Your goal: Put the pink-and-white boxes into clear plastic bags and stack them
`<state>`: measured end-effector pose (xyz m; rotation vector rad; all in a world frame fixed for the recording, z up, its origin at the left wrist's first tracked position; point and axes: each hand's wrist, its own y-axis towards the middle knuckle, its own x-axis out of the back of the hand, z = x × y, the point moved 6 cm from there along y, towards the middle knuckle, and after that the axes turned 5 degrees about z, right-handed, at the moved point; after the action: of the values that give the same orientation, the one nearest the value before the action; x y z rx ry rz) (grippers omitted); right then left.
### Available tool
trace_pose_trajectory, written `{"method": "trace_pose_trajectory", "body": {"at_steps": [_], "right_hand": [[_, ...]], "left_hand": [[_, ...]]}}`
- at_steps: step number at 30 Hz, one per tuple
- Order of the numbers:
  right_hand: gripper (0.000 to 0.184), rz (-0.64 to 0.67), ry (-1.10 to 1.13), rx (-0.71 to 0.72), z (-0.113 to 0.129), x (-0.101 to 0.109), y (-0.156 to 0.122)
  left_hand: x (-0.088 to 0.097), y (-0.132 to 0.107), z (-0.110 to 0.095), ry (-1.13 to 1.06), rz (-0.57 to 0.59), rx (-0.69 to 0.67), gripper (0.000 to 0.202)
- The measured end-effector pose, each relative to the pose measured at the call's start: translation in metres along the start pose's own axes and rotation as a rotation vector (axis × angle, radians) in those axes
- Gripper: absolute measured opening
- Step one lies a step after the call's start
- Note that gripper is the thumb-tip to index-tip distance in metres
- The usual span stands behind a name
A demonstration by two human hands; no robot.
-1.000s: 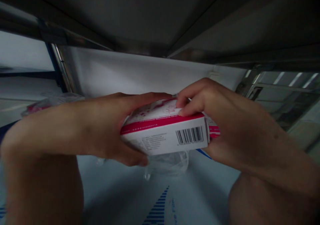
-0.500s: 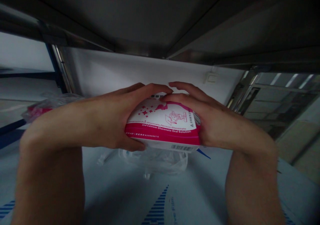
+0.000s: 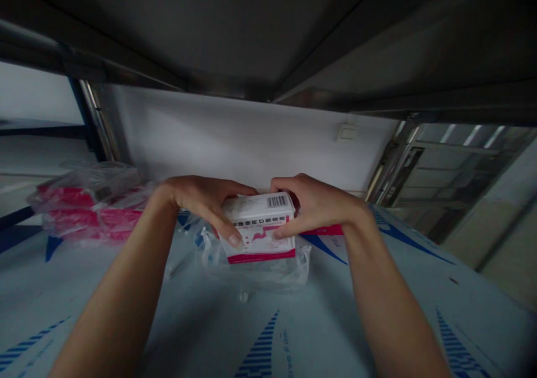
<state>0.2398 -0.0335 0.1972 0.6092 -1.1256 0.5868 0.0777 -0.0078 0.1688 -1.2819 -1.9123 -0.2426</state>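
Note:
A white and pink carton (image 3: 260, 227) with a barcode on its upper face stands on crumpled clear plastic wrap (image 3: 255, 269) on the shelf. My left hand (image 3: 203, 199) grips its left end, thumb pressed on the front face. My right hand (image 3: 312, 202) grips its right end, fingers curled over the top. Both arms reach far in under the shelf above. A flat pink carton (image 3: 325, 231) lies just behind my right hand.
A plastic-wrapped bundle of pink cartons (image 3: 84, 204) lies at the back left. The shelf floor is a white sheet with blue print (image 3: 260, 339). A dark metal shelf (image 3: 251, 31) hangs low overhead. A white wall (image 3: 235, 137) closes the back; metal racking (image 3: 453, 165) stands at right.
Both hands have carried the carton away from the camera and down onto the plastic wrap at the back of the shelf. The carton has turned, its barcode now facing up.

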Motion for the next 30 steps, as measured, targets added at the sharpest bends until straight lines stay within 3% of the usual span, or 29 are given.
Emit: {"method": "trace_pose_trajectory", "body": {"at_steps": [4, 9, 14, 17, 20, 24, 30], "right_hand": [[0.045, 0.181, 0.141, -0.034, -0.023, -0.022, 0.015], [0.040, 0.463, 0.155, -0.129, -0.040, -0.057, 0.021], [0.045, 0.486, -0.031, -0.190, -0.055, -0.074, 0.034], [0.051, 0.588, 0.030, -0.242, -0.066, -0.084, 0.036], [0.052, 0.706, 0.192, -0.301, -0.075, -0.092, 0.032], [0.056, 0.672, 0.307, -0.391, -0.089, -0.094, 0.030], [0.042, 0.631, 0.080, -0.381, -0.106, -0.091, 0.034]], "left_hand": [[0.001, 0.012, 0.004, 0.255, -0.067, 0.114, 0.070], [-0.009, 0.038, 0.020, 0.312, 0.061, 0.156, 0.055], [-0.017, 0.065, 0.052, 0.311, 0.135, 0.221, 0.059], [-0.021, 0.073, 0.068, 0.255, 0.174, 0.250, 0.058], [-0.018, 0.072, 0.073, 0.262, 0.138, 0.277, 0.058], [-0.012, 0.070, 0.068, 0.244, 0.052, 0.278, 0.053], [-0.003, 0.076, 0.064, 0.335, -0.119, 0.257, 0.022]]}}
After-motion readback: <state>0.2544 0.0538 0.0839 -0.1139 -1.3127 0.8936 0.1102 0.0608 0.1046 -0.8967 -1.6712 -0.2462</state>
